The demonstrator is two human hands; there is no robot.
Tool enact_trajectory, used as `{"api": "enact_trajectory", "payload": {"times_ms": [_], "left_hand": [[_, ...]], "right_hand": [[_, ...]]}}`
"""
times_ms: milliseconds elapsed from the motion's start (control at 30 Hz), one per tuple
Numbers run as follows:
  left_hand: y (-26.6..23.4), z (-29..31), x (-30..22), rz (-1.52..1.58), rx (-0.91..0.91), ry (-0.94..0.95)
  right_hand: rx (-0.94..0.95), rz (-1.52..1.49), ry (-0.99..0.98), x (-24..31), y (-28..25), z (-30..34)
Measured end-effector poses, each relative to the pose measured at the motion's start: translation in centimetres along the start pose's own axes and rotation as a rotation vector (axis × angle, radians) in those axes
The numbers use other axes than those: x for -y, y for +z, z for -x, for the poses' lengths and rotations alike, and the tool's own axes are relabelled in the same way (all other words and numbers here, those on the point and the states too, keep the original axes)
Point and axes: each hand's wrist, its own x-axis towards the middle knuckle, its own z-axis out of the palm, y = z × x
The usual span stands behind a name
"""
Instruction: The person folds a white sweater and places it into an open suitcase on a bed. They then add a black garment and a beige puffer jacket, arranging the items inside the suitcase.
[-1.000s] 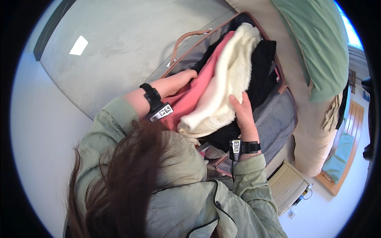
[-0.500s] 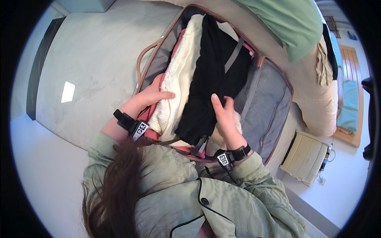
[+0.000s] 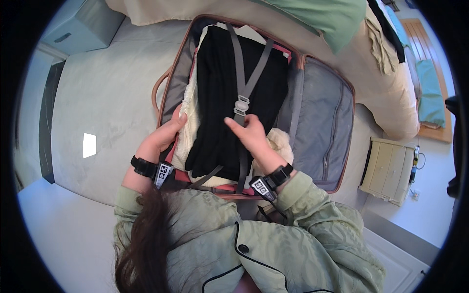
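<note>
Buckle (image 3: pixel 241 105) sits just past right hand (image 3: pixel 250 134), the nearer; right grip spread over lengthwise strap (image 3: pixel 243 168); left hand's (image 3: pixel 166 134) can't tell.

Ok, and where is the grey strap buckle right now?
In the head view, the grey strap buckle sits a little above the picture's centre, over the black garment in the suitcase, just beyond the person's right hand.
</note>
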Motion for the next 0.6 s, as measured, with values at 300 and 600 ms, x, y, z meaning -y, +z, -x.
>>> {"api": "enact_trajectory", "payload": {"times_ms": [300,600], "left_hand": [[2.4,-1.4,0.4,-0.379,-0.183,0.049],[0.0,-2.3,1.6,-0.316,-0.3,-0.102]], "right_hand": [[-0.002,0.268,0.11,4.6,3.9,-0.3],[0.351,-0.969,0.393,1.8,-4.7,2.2]]}}
